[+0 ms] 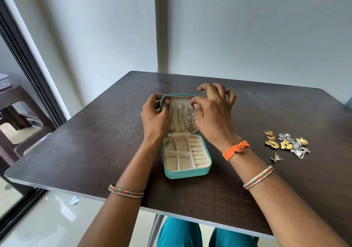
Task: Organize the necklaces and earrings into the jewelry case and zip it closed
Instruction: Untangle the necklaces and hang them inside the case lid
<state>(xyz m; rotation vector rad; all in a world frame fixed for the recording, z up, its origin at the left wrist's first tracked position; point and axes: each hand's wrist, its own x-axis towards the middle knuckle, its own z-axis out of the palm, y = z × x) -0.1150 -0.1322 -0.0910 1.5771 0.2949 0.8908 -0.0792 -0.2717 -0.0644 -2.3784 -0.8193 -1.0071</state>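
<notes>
Teal case (187, 172) open, left hand (154, 117) gripping its lid, right hand (211, 113) apparently pinching a silver necklace (190, 117)

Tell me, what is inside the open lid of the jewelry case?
Silver necklaces hang in the lid of the teal jewelry case. The hands, left hand and right hand, cover the lid's sides, so more may be hidden.

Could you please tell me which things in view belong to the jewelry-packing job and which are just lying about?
Part of the job:
- jewelry case, open
- necklaces hanging inside its lid
- earrings heaped on the table
- left hand holding the lid's edge
- right hand at the rightmost necklace

Just lying about:
- paper scrap on the floor
- brown stool beyond the glass door
</notes>
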